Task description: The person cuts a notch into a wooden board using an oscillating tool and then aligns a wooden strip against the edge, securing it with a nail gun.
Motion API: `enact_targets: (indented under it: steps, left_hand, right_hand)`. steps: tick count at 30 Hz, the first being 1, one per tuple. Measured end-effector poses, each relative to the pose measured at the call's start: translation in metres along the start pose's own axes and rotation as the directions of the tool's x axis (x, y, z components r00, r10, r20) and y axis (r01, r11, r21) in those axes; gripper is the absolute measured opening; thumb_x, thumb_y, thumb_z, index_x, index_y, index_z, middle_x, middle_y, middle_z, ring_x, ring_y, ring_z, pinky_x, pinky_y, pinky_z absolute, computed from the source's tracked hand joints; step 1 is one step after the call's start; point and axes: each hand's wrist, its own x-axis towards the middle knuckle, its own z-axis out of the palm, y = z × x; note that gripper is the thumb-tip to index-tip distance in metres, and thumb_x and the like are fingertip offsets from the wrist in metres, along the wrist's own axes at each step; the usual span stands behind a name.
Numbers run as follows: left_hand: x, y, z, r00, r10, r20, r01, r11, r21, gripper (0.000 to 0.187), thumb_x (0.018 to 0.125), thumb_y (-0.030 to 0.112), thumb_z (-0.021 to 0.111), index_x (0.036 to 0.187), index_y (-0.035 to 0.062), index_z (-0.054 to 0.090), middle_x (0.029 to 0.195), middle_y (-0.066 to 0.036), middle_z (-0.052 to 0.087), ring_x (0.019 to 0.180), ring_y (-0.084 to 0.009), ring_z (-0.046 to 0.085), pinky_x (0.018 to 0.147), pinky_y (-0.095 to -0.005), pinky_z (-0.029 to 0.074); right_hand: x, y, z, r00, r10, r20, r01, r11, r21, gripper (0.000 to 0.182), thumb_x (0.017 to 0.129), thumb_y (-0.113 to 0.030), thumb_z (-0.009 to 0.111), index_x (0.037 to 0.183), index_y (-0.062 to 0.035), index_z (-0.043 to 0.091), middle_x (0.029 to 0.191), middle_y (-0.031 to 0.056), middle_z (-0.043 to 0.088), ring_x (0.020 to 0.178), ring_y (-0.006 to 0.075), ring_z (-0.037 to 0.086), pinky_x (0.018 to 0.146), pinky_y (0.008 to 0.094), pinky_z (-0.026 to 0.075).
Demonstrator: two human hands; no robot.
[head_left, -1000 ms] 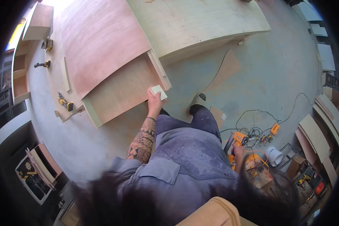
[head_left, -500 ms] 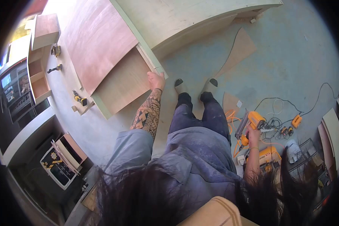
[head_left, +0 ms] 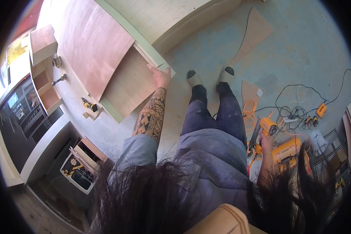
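My left hand (head_left: 160, 77) is at the near corner of a large plywood-faced wooden frame (head_left: 116, 87) with pale green edges. Its fingers lie on the inner side and its thumb on the outer side of the edge rail, so the rail sits between them. A thin reddish plywood sheet (head_left: 89, 43) covers the far part of the frame, its near edge curving up slightly. Down at my right side, my right hand (head_left: 266, 141) is closed round the handle of an orange and grey nail gun (head_left: 268, 126). Its nose is hard to make out.
An orange air compressor (head_left: 286, 150), orange hose (head_left: 250, 110) and tangled black cables (head_left: 296, 111) lie on the floor at right. Plywood offcuts (head_left: 257, 33) lie ahead. Yellow-black power tools (head_left: 89, 104) rest at left near an open wooden cabinet (head_left: 50, 93). A curved wooden piece (head_left: 183, 29) stands ahead.
My left hand's fingers have straightened and spread a little at the frame's corner. The view has shifted slightly. My right hand still holds the nail gun at my side.
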Motion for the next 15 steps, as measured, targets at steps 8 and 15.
enact_targets:
  steps: [8, 15]
  left_hand:
    - [-0.008, 0.014, -0.002, 0.96, 0.225, -0.167, -0.204, 0.97, 0.136, 0.128, 0.092, 0.03, 0.08, 0.164, 0.0056, -0.023, 0.16, -0.038, 0.02, 0.149, -0.05, 0.036, 0.124, -0.0516, 0.034]
    - [-0.035, 0.015, -0.051, 0.741, 0.624, 0.25, -0.628, 0.511, 0.587, 0.082, 0.086, 0.036, 0.083, 0.155, 0.0113, 0.047, 0.156, -0.025, 0.035, 0.143, -0.0463, 0.035, 0.118, -0.0513, 0.041]
  right_hand:
    - [0.012, -0.035, 0.03, 0.999, -0.028, 0.022, 0.029, 0.999, -0.037, 0.015, 0.09, -0.014, 0.078, 0.083, -0.0043, 0.068, 0.066, -0.0003, 0.061, 0.053, 0.0101, 0.054, 0.051, 0.0297, 0.039]
    - [0.001, -0.1, 0.084, 0.983, -0.178, 0.042, 0.179, 0.984, -0.018, 0.019, 0.092, -0.018, 0.078, 0.088, -0.0019, 0.069, 0.07, -0.0006, 0.061, 0.06, 0.0078, 0.054, 0.054, 0.0295, 0.041]
